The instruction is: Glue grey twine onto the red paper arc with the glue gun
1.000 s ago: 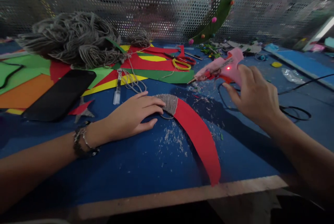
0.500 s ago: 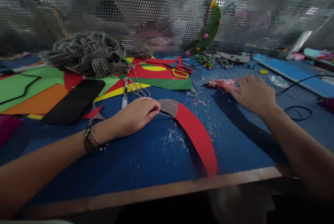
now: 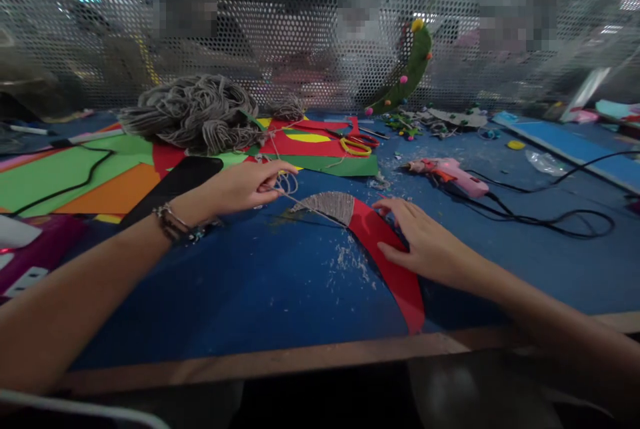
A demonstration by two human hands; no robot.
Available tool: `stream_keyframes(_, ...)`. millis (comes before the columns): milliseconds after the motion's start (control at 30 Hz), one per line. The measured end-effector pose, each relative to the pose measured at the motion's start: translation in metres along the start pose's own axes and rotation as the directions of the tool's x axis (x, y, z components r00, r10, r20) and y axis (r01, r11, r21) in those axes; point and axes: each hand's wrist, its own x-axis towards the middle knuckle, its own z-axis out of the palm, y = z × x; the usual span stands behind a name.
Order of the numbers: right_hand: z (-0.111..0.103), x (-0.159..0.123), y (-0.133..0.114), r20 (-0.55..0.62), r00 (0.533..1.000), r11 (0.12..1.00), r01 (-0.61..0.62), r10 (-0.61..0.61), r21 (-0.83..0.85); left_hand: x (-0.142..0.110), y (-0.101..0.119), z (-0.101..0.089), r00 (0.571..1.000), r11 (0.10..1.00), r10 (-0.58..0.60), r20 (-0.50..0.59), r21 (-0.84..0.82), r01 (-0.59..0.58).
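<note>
On the blue table lies a red paper crescent (image 3: 373,232), its far left end wrapped in grey yarn (image 3: 333,206). My left hand (image 3: 235,188) pinches a strand of that yarn, which runs taut to the edge of the wrapped part. Over the crescent's red middle is my right hand (image 3: 417,239), fingers apart and holding nothing; whether the fingertips touch the paper is hard to tell. A pink glue gun (image 3: 457,177) with a black cord rests beyond my right hand.
A heap of grey yarn (image 3: 195,112) sits on coloured paper sheets (image 3: 125,146) at the back left. Scissors (image 3: 357,144) lie behind the crescent. A black phone (image 3: 173,186) is beside my left arm. A green crescent with pompoms (image 3: 413,72) leans on the perforated metal screen (image 3: 295,29).
My right hand has left the glue gun and come over the red crescent. My left hand has moved off the crescent's wrapped end, drawing the yarn out to the left.
</note>
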Motion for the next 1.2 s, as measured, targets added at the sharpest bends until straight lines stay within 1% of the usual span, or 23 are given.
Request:
stream_keyframes(100,-0.005,0.002,0.004,0.04,0.999,1.0,-0.005,0.004,0.015,-0.003,-0.015,-0.01,0.998,0.988,-0.037,0.048,-0.148,0.043)
stream_keyframes(167,-0.012,0.006,0.006,0.025,0.999,1.0,0.031,-0.031,0.004,-0.004,-0.023,-0.016,0.986,0.977,-0.024,0.167,-0.204,0.058)
stream_keyframes(200,-0.016,0.01,0.006,0.009,0.998,0.998,0.068,-0.068,0.0,-0.003,-0.026,-0.019,0.978,0.974,-0.013,0.21,-0.219,0.06)
stream_keyframes(267,-0.025,0.02,0.003,-0.022,0.981,0.981,0.192,-0.193,-0.011,0.001,-0.029,-0.022,0.968,0.968,0.007,0.252,-0.246,0.057)
stream_keyframes(300,-0.029,0.027,-0.001,-0.016,0.959,0.959,0.281,-0.281,-0.02,0.005,-0.029,-0.023,0.971,0.965,0.007,0.238,-0.256,0.056)
stream_keyframes(333,-0.032,0.034,-0.005,-0.009,0.922,0.921,0.387,-0.387,-0.036,0.009,-0.028,-0.024,0.978,0.963,-0.001,0.207,-0.262,0.056)
stream_keyframes(367,-0.034,0.041,-0.01,0.006,0.874,0.872,0.486,-0.486,-0.058,0.015,-0.025,-0.024,0.985,0.963,-0.012,0.17,-0.264,0.057)
stream_keyframes(400,-0.034,0.048,-0.016,0.013,0.816,0.812,0.577,-0.578,-0.089,0.021,-0.023,-0.024,0.994,0.963,-0.04,0.097,-0.263,0.064)
stream_keyframes(433,-0.033,0.056,-0.021,0.055,0.757,0.748,0.651,-0.651,-0.13,0.027,-0.019,-0.024,0.997,0.965,-0.057,0.057,-0.251,0.07)
stream_keyframes(500,-0.028,0.07,-0.03,0.138,0.677,0.646,0.734,-0.723,-0.209,0.04,-0.01,-0.025,0.997,0.971,-0.082,0.011,-0.223,0.082)
stream_keyframes(533,-0.026,0.077,-0.032,0.167,0.651,0.609,0.755,-0.741,-0.244,0.046,-0.005,-0.026,0.996,0.974,-0.09,-0.005,-0.21,0.087)
stream_keyframes(567,-0.023,0.083,-0.033,0.192,0.643,0.588,0.76,-0.741,-0.277,0.05,0.001,-0.026,0.995,0.976,-0.096,-0.025,-0.2,0.09)
stream_keyframes(600,-0.022,0.089,-0.032,0.219,0.651,0.581,0.752,-0.727,-0.311,0.055,0.006,-0.026,0.994,0.979,-0.101,-0.051,-0.181,0.09)
stream_keyframes(633,-0.022,0.093,-0.03,0.25,0.668,0.58,0.738,-0.701,-0.344,0.058,0.011,-0.025,0.987,0.988,-0.104,-0.121,-0.129,0.088)
stream_keyframes(700,-0.024,0.099,-0.023,0.301,0.711,0.59,0.699,-0.636,-0.404,0.062,0.019,-0.02,0.978,0.994,-0.092,-0.189,-0.083,0.078)
stream_keyframes(800,-0.028,0.099,-0.009,0.333,0.761,0.623,0.648,-0.557,-0.439,0.059,0.028,-0.002,0.954,0.998,-0.061,-0.294,-0.004,0.063)
stream_keyframes(867,-0.027,0.097,0.0,0.333,0.782,0.659,0.623,-0.526,-0.422,0.05,0.032,0.014,0.942,0.998,-0.032,-0.334,0.047,0.05)
stream_keyframes(900,-0.026,0.095,0.004,0.328,0.788,0.677,0.616,-0.522,-0.403,0.045,0.034,0.022,0.946,0.993,0.048,-0.32,0.117,-0.01)
stream_keyframes(933,-0.025,0.093,0.008,0.317,0.79,0.694,0.612,-0.524,-0.379,0.039,0.037,0.03,0.955,0.981,0.142,-0.262,0.163,-0.101)
stream_keyframes(1000,-0.021,0.09,0.017,0.281,0.791,0.726,0.611,-0.543,-0.317,0.028,0.042,0.042,0.945,0.946,0.304,-0.12,0.159,-0.283)
stream_keyframes(1033,-0.02,0.088,0.021,0.26,0.791,0.741,0.61,-0.553,-0.28,0.023,0.044,0.046,0.933,0.93,0.354,-0.06,0.132,-0.344)
stream_keyframes(1100,-0.017,0.085,0.029,0.219,0.797,0.774,0.601,-0.563,-0.199,0.016,0.048,0.052,0.922,0.917,0.388,0.008,0.1,-0.387)
stream_keyframes(1200,-0.013,0.081,0.037,0.16,0.813,0.812,0.577,-0.56,-0.09,0.011,0.05,0.053,0.923,0.919,0.382,0.043,0.09,-0.384)
